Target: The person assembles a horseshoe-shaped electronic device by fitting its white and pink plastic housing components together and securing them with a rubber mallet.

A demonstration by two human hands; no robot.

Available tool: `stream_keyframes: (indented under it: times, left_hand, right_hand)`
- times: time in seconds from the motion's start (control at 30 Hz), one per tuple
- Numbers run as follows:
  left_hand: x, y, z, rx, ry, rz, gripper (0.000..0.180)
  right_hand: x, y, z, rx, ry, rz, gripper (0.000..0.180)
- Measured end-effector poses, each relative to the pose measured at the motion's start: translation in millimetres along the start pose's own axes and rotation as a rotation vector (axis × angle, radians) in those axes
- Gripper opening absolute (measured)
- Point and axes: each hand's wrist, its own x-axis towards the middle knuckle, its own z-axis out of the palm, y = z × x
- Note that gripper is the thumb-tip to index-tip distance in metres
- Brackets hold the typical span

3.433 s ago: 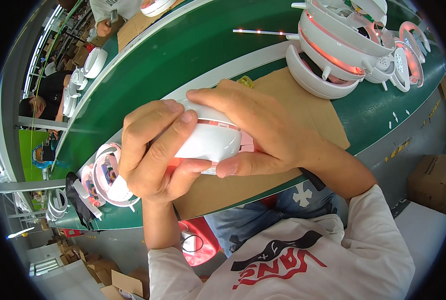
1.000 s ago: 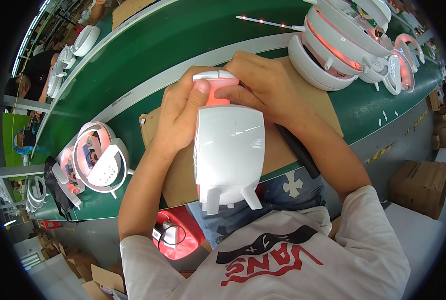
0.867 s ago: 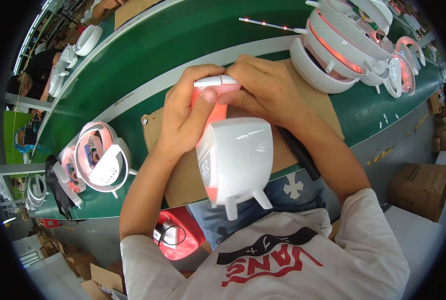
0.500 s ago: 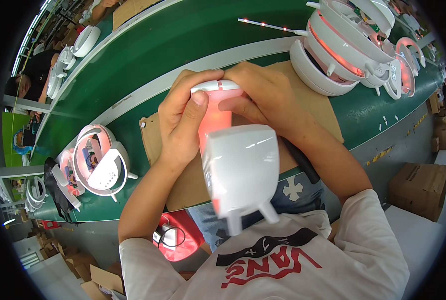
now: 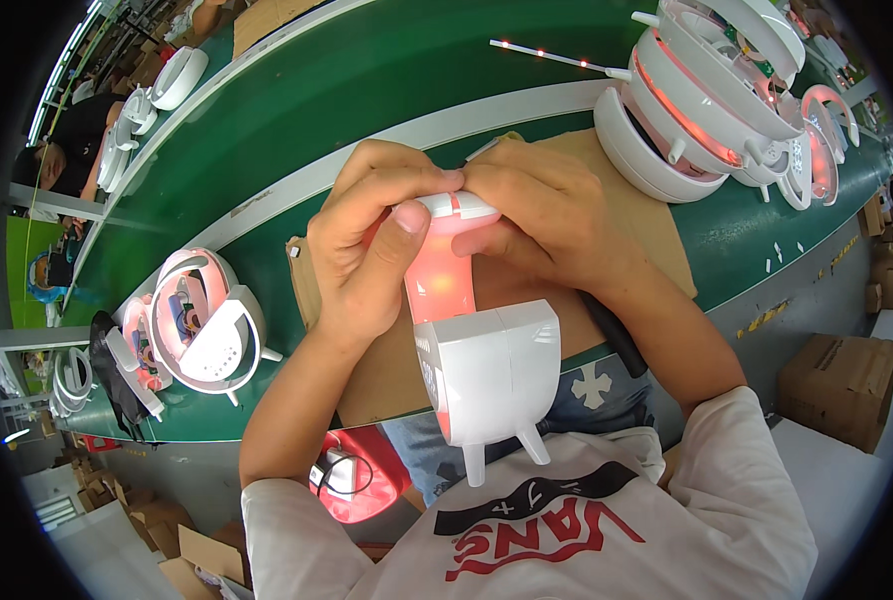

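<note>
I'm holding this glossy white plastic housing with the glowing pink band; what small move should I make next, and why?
Probably press the two curved white rim pieces toward each other: a narrow pinkish gap shows between them, and your left hand and right hand grip that far end of the glossy white plastic housing, one on each side.

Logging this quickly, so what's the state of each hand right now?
Left hand: closed, holding the white-and-pink device.
Right hand: closed, holding the same device.
</note>
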Motion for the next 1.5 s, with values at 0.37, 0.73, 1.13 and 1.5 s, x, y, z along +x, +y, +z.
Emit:
stream_keyframes:
  times: [0.37,0.73,1.13,1.5]
  left_hand:
    - [2.2,1.8,3.0,-0.197,-0.008,-0.017,0.039]
    - [-0.8,0.7,-1.6,-0.046,-0.008,0.039,0.038]
    - [3.7,2.5,-4.9,0.19,-0.028,0.079,0.034]
    - [12.7,11.1,-20.3,0.187,-0.183,0.084,0.03]
  right_hand:
    - [6.1,-8.7,-5.8,-0.148,0.04,-0.064,0.036]
    - [5.7,-13.5,-10.2,-0.058,-0.011,-0.012,0.044]
    - [3.8,-7.9,-5.6,-0.139,0.0,0.014,0.036]
    - [5.9,-5.0,-7.8,-0.014,-0.017,0.032,0.037]
